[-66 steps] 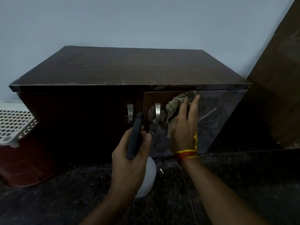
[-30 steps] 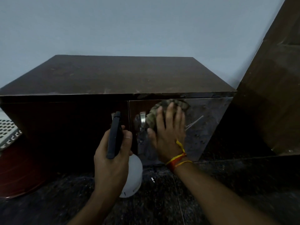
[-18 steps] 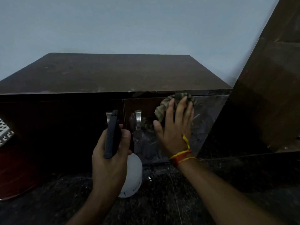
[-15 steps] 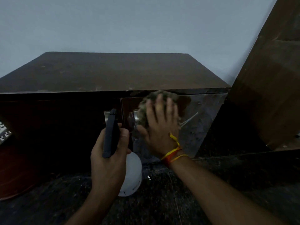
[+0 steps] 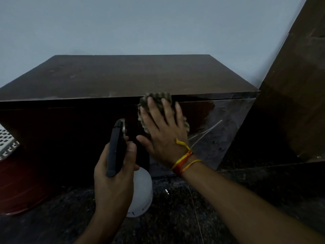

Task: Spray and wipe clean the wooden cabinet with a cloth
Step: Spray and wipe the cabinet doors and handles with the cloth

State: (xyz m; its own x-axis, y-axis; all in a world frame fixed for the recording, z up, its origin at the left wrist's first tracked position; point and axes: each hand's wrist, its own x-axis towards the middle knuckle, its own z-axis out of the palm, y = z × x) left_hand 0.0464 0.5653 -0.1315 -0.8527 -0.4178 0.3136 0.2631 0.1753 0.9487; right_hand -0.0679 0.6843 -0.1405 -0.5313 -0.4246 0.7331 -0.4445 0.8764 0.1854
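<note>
A dark wooden cabinet [image 5: 126, 76] with two front doors stands against a pale wall. My right hand [image 5: 163, 131] presses a crumpled greenish cloth [image 5: 158, 98] flat against the top left corner of the glossy right door [image 5: 216, 124]. My left hand [image 5: 114, 184] grips a spray bottle with a white body [image 5: 141, 192] and a black trigger head [image 5: 117, 147], held in front of the seam between the doors. One metal door handle [image 5: 124, 126] peeks out behind the trigger head; the other is hidden by my right hand.
A dark wooden panel [image 5: 295, 95] leans or stands at the right, close to the cabinet's corner. At the left edge sit a red tub [image 5: 19, 184] and a white perforated basket [image 5: 7, 140]. The floor [image 5: 228, 199] is dark speckled stone.
My right hand has slid the cloth leftwards along the top of the right door, from its middle to the corner near the seam. The spray bottle has stayed in my left hand.
</note>
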